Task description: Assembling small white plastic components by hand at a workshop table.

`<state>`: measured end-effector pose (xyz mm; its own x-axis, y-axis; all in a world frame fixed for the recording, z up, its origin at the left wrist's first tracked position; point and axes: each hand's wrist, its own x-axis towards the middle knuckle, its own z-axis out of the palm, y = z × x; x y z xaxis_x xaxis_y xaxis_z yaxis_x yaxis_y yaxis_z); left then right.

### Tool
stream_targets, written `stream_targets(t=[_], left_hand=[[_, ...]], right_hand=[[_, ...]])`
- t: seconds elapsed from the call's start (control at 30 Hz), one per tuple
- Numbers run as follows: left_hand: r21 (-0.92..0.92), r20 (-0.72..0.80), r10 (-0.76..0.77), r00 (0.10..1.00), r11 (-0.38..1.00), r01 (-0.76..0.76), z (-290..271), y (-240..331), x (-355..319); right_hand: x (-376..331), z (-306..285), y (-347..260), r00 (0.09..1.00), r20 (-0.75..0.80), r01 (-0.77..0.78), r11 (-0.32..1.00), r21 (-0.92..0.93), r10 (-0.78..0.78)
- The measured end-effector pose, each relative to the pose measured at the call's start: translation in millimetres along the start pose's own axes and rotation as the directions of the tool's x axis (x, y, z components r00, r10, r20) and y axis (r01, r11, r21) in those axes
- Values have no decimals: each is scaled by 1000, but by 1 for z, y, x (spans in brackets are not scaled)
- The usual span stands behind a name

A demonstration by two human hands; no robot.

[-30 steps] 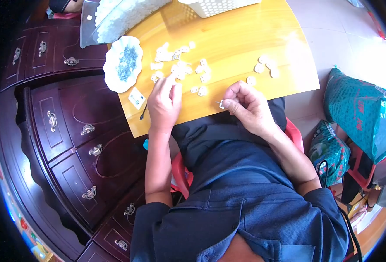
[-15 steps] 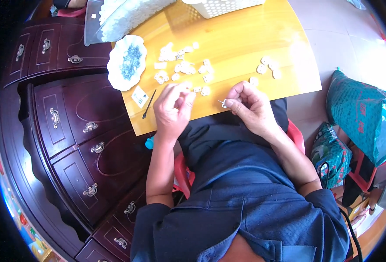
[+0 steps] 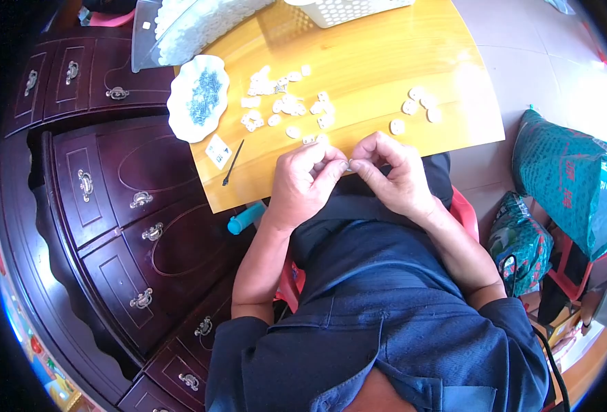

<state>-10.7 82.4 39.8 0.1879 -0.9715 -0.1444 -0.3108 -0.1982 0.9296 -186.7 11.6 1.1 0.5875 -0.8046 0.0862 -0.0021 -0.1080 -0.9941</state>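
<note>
My two hands meet fingertip to fingertip over the table's near edge. Between the pinched thumb and forefinger of my right hand (image 3: 398, 173) is a small white plastic piece (image 3: 349, 165), mostly covered by the fingers. My left hand (image 3: 305, 180) is closed in a pinch against it, and what its fingertips grip is hidden. Beyond my left hand lie several loose white plastic pieces (image 3: 288, 105). A smaller group of round white pieces (image 3: 427, 101) rests to the right, with a single round one (image 3: 397, 127) nearest my right hand.
A white scalloped dish (image 3: 177, 103) of thin bluish metal pins stands on the table's left side. Near it lie a small printed card (image 3: 218, 151) and a thin black stick (image 3: 233, 163). A clear bin (image 3: 144, 51) of white pieces and a white perforated basket (image 3: 358, 12) stand behind.
My left hand has moved right and down to meet the right hand, its fingers closing at the small white piece. A blue cylinder beside my left forearm is now more exposed.
</note>
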Motion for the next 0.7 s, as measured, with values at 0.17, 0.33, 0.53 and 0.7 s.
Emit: stream_targets(t=[0.17, 0.33, 0.53, 0.7], left_hand=[[121, -7, 110, 994, 987, -108, 1, -1, 1], [60, 10, 4, 1000, 998, -5, 0, -6, -1], [36, 21, -60, 998, 998, 59, 1, -9, -4], [67, 36, -27, 999, 997, 24, -1, -10, -5]], right_hand=[[-1, 2, 0, 1000, -14, 6, 999, -33, -6], [-2, 4, 1, 999, -11, -48, 999, 10, 49], [-3, 3, 0, 998, -3, -55, 998, -13, 55], [-4, 3, 3, 997, 5, -73, 997, 33, 73]])
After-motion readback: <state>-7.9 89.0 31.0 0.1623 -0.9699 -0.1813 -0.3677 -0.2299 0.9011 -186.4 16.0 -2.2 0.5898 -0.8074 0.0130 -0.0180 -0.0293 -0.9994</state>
